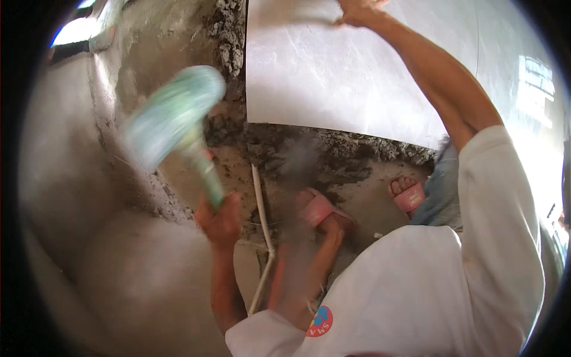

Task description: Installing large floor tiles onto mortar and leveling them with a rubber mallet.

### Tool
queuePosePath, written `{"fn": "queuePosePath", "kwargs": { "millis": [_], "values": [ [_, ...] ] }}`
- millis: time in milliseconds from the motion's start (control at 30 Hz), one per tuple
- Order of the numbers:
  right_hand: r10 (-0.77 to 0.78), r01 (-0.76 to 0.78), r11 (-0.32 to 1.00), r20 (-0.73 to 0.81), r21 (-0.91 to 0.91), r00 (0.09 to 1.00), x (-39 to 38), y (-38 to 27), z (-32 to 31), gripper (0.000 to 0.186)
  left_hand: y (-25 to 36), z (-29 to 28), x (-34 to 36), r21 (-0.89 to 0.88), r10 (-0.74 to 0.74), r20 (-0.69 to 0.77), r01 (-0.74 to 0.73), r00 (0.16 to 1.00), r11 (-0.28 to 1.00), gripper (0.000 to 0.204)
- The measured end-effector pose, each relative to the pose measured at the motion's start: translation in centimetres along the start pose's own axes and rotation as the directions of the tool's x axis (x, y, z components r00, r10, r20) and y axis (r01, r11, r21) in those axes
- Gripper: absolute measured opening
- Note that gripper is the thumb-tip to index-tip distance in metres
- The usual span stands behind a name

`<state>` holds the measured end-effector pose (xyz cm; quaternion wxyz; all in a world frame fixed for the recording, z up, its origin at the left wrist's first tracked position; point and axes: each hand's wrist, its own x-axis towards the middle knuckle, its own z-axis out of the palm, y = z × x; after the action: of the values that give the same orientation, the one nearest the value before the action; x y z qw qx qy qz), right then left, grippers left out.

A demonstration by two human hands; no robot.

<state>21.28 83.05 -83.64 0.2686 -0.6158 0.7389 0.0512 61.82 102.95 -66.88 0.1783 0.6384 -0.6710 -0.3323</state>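
Note:
In my left hand [221, 219] is the green handle of a mallet, fingers wrapped around it. The mallet's big pale green head [175, 113] is smeared by motion and hangs left of the tile's edge. A large glossy light-grey tile [351, 77] lies over dark, lumpy mortar [321, 152]. Over its far part reaches my right hand [360, 12], cut by the upper edge of the picture, so its fingers do not show enough to tell open from closed. A blurred streak crosses the tile beside that hand.
A thin pale pipe [262, 208] runs along the ground near my left forearm. My feet, in pink slippers [321, 208], stand by the mortar. Rough cement wall [166, 35] rises at the left. At the right, another glossy panel [517, 65] reflects a window.

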Motion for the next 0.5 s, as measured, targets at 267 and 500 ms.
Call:
{"fn": "queuePosePath", "kwargs": {
  "millis": [267, 500],
  "values": [
    [0.176, -0.139, 0.929, -0.079, 0.342, 0.981, -9.0, -3.9, 8.7, 0.136, -2.0, 2.3, 2.5, -0.243, 0.504, -0.186, -0.537, 0.843, 0.808, 0.033],
    [0.225, -0.231, 0.956, 0.056, 0.180, 0.973, -9.3, -5.0, 6.7, 0.138, -6.2, 7.8, 4.0, 0.411, -0.103, 0.351, -0.054, 0.931, 0.910, 0.027]
  ]
}}
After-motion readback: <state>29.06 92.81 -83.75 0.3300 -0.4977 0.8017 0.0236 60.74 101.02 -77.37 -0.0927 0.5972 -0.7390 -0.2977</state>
